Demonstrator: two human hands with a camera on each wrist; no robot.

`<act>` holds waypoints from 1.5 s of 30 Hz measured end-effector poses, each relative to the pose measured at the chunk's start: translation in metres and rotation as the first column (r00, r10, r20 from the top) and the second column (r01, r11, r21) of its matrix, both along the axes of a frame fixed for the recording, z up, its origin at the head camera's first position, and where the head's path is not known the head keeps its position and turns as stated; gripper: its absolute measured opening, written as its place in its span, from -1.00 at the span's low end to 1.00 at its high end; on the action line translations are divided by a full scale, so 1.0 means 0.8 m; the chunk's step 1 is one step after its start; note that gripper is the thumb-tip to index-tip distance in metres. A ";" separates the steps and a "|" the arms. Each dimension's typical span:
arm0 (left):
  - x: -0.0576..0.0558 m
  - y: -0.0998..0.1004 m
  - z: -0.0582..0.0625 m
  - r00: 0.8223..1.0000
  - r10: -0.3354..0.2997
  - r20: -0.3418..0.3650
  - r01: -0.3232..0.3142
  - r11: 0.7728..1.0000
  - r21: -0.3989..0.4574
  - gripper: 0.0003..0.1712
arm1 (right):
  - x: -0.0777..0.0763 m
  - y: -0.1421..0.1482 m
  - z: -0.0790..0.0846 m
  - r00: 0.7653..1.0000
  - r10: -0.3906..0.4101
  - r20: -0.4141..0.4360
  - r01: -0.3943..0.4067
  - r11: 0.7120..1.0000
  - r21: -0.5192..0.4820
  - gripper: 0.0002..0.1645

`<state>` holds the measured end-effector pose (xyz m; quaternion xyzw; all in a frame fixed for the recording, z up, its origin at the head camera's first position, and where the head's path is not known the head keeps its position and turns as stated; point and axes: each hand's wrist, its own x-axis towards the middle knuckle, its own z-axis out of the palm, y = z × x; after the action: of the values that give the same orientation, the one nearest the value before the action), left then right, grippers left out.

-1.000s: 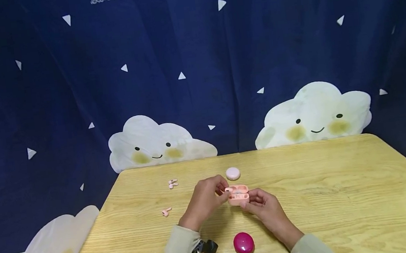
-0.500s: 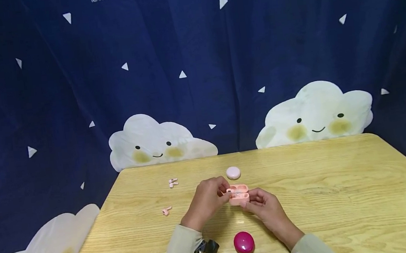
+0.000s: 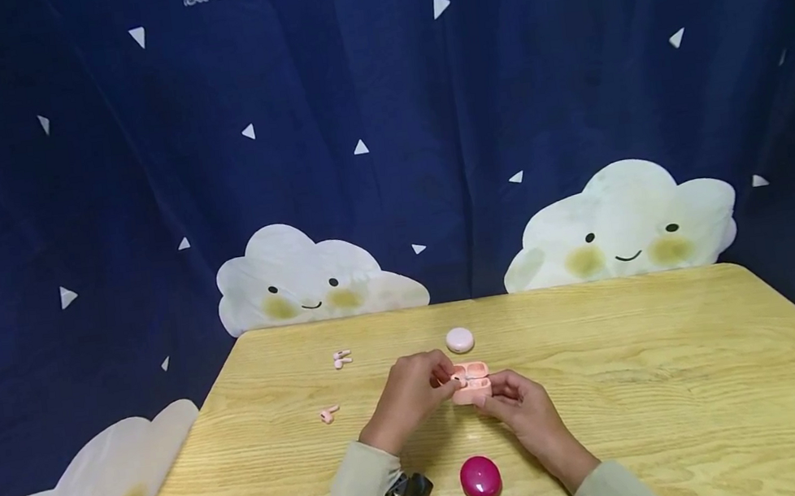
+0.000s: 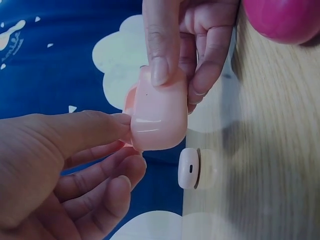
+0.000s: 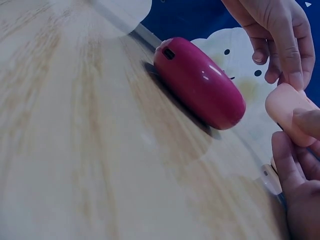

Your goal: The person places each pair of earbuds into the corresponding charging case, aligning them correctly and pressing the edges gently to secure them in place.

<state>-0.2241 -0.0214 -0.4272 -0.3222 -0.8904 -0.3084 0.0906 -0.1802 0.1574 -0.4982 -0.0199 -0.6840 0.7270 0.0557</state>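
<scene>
Above the table, my right hand [image 3: 527,412] holds a peach-pink earbud charging case [image 3: 472,396] with its lid raised. Its thumb lies on the outer wall of the case [image 4: 162,112] in the left wrist view. From the left, my left hand [image 3: 410,398] pinches a peach earbud [image 3: 460,381] at the left side of the case opening. The left wrist view hides this earbud behind the thumb and the case. A single peach earbud [image 3: 328,415] lies on the table to the left.
Two pale pink earbuds [image 3: 341,360] lie at the back left of the wooden table [image 3: 648,383]. A pale pink round case [image 3: 460,340] stands behind the hands. Nearer than the hands sits a magenta round case [image 3: 481,479]. A blue cloud-print curtain [image 3: 329,166] hangs behind.
The left-hand earbud has gone from beside the raised lid to lower, at the left of the case opening. My right hand keeps its grip on the case. The view shifts slightly.
</scene>
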 end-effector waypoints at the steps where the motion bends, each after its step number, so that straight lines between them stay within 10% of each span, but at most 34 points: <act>1: 0.000 0.000 -0.001 1.000 0.003 0.003 -0.003 1.000 -0.001 -0.87 | 0.000 0.000 0.000 1.000 -0.002 0.004 0.002 1.000 0.000 -0.69; 36: -0.001 -0.004 0.004 0.999 -0.049 0.018 0.049 0.998 -0.047 -0.94 | -0.001 0.003 0.000 0.999 0.034 0.009 -0.034 0.999 -0.033 -0.61; 45: -0.005 -0.026 0.014 0.998 0.019 0.062 -0.018 1.000 -0.023 -0.91 | -0.001 0.003 -0.001 0.999 0.040 0.018 -0.040 0.999 -0.035 -0.60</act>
<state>-0.2284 -0.0425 -0.4163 -0.3053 -0.8992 -0.3072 0.0620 -0.1810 0.1594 -0.4991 -0.0139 -0.6722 0.7395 0.0344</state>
